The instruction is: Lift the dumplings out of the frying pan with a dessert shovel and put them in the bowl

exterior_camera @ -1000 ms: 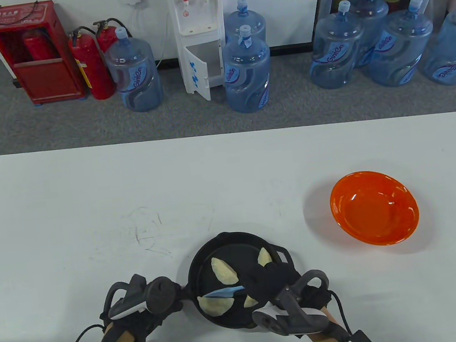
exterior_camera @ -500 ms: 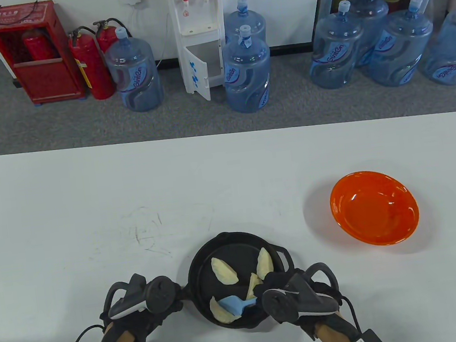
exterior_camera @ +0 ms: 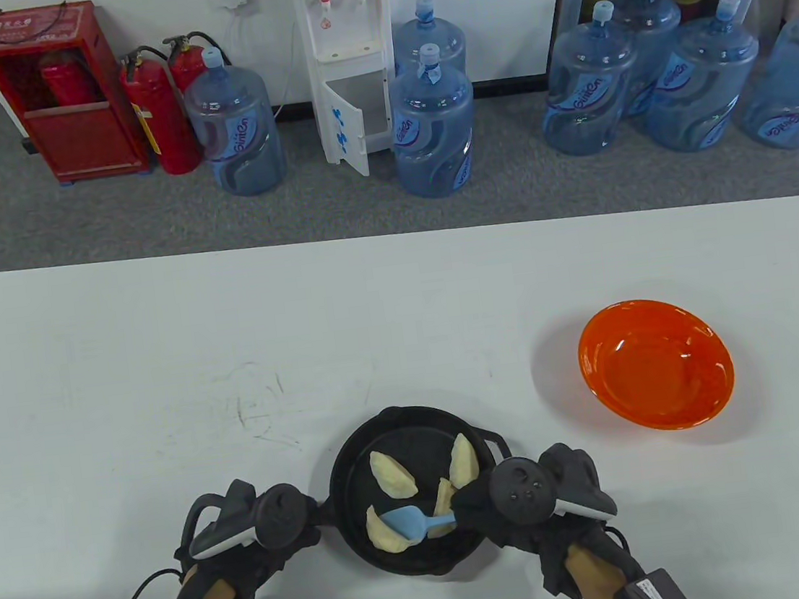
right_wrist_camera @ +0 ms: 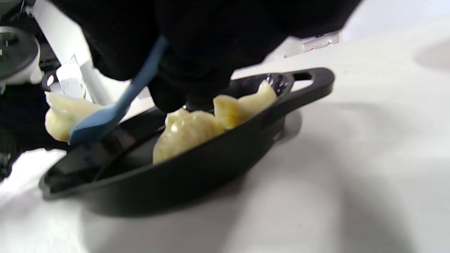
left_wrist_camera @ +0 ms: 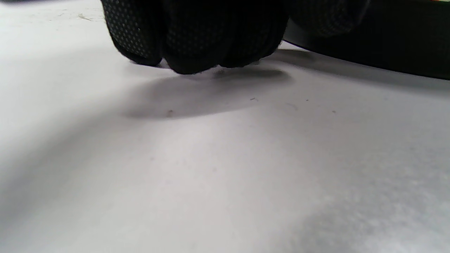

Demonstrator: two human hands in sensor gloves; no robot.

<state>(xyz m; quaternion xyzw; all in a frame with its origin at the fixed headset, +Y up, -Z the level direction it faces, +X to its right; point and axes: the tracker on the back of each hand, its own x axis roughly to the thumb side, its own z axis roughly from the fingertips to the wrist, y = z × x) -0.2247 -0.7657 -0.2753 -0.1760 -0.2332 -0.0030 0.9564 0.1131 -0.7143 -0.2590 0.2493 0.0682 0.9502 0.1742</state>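
Note:
A black frying pan (exterior_camera: pixel 351 465) sits near the table's front edge and holds several pale dumplings (exterior_camera: pixel 392 476). My right hand (exterior_camera: pixel 468 506) grips the handle of a blue dessert shovel (exterior_camera: pixel 406 523). Its blade lies against the near-left dumpling (exterior_camera: pixel 381 533). In the right wrist view the shovel (right_wrist_camera: pixel 105 119) touches that dumpling (right_wrist_camera: pixel 58 114) at the pan's (right_wrist_camera: pixel 175 182) far side, below my fingers (right_wrist_camera: pixel 197 52). My left hand (exterior_camera: pixel 303 526) is at the pan's left side, where the handle is hidden. Its curled fingers (left_wrist_camera: pixel 197 35) rest on the table. The orange bowl (exterior_camera: pixel 660 373) stands empty to the right.
The white table (exterior_camera: pixel 159 358) stretches away to the left and behind the pan. Beyond its far edge, on the floor, stand water bottles (exterior_camera: pixel 432 124), a dispenser (exterior_camera: pixel 348 58) and fire extinguishers (exterior_camera: pixel 159 118).
My right hand has drawn back to the right and turned over. The shovel blade went from edge-on to flat against the near-left dumpling, which shifted slightly. The left hand stayed still.

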